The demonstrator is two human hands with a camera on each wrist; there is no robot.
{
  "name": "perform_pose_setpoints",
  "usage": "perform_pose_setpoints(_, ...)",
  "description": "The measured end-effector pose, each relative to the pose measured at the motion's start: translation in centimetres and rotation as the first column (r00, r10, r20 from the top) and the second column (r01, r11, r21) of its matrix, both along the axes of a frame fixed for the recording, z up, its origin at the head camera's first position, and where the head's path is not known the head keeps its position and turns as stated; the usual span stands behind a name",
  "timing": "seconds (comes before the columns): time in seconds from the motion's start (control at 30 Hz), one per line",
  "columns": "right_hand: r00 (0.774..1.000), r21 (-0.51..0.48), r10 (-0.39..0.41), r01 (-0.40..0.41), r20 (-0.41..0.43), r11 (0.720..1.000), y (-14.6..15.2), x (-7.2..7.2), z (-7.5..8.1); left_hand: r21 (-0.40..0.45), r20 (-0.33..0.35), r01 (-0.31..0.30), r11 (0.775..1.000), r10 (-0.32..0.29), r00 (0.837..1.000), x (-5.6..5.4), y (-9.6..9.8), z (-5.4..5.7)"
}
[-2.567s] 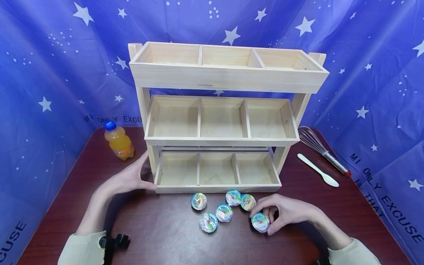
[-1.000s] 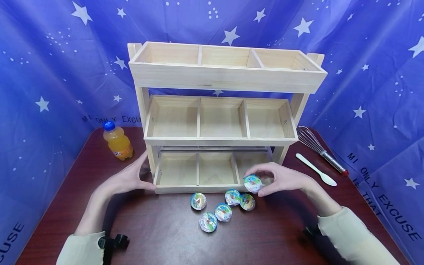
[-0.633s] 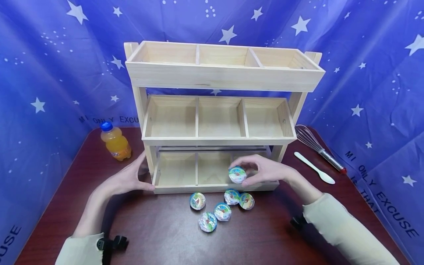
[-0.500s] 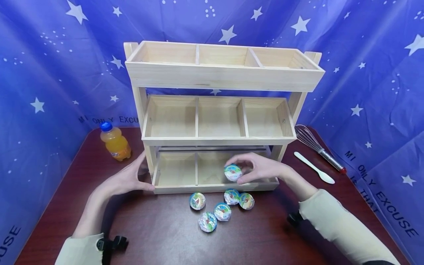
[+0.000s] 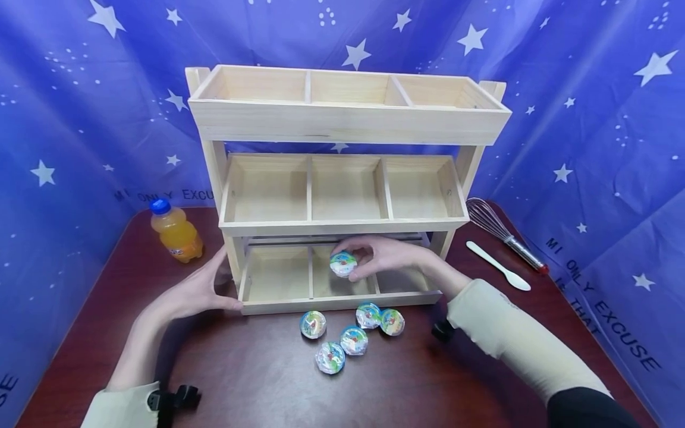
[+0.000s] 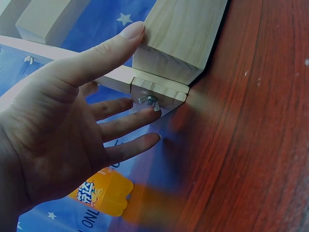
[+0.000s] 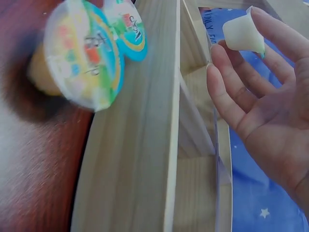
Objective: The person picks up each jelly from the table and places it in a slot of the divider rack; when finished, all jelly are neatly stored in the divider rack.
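My right hand pinches a small jelly cup between thumb and fingers, above the bottom tier's middle compartment of a three-tier wooden rack. In the right wrist view the held cup shows its pale, whitish side, and its lid is turned away. Several more jelly cups with printed foil lids lie on the table before the rack. Beside the rack's lower left corner is my left hand, its fingers extended and thumb at the bottom tier's front edge. The left wrist view shows that hand holding nothing.
An orange drink bottle with a blue cap stands left of the rack. To the right lie a wire whisk and a white plastic spoon. A blue star-patterned curtain surrounds the dark red table.
The right hand has picked up the jelly cup from the table's right side and carried it up and leftward over the bottom tier. The left hand has stayed at the rack. The head view has shifted slightly.
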State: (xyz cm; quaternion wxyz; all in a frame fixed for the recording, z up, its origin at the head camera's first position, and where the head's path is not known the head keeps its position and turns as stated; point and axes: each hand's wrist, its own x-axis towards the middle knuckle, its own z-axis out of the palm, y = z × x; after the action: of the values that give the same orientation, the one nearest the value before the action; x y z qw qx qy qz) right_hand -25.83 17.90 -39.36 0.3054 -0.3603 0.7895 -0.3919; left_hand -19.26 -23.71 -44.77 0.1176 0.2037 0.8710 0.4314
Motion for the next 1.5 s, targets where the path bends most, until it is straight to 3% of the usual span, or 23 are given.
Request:
perform_pose_setpoints(0.4, 0.995, 0.024, 0.046, -0.049, 0.090, 0.999, -4.4, -1.7, -0.5, 0.027, -0.011, 0.015, 1.000, -0.015, 1.000, -0.1, 0.0, -0.2)
perform_pose_setpoints(0.63, 0.994, -0.002, 0.088, -0.088, 0.068, 0.996, -6.9, -2.2, -0.9, 0.015, 0.001, 0.005, 1.000, -0.005, 1.000, 0.1, -0.1, -0.1)
perform_pose_setpoints(1.0, 0.972, -0.014, 0.095, -0.094, 0.215, 0.995, -10.5, -3.1, -1.4, -0.005, -0.006, 0.000, 1.000, 0.000, 1.000, -0.1, 0.0, -0.2)
perform_pose_setpoints(1.27, 0.981, -0.008, 0.092, -0.092, 0.168, 0.996, -12.9, -3.3, -1.8, 0.003, -0.012, 0.015, 1.000, -0.015, 1.000, 0.0, 0.0, -0.2)
perform_pose_setpoints(1.5, 0.989, 0.063, 0.068, -0.077, 0.133, 0.995, -14.8, -3.4, -2.2, 0.005, -0.020, 0.023, 1.000, -0.023, 1.000, 0.0, 0.1, -0.1)
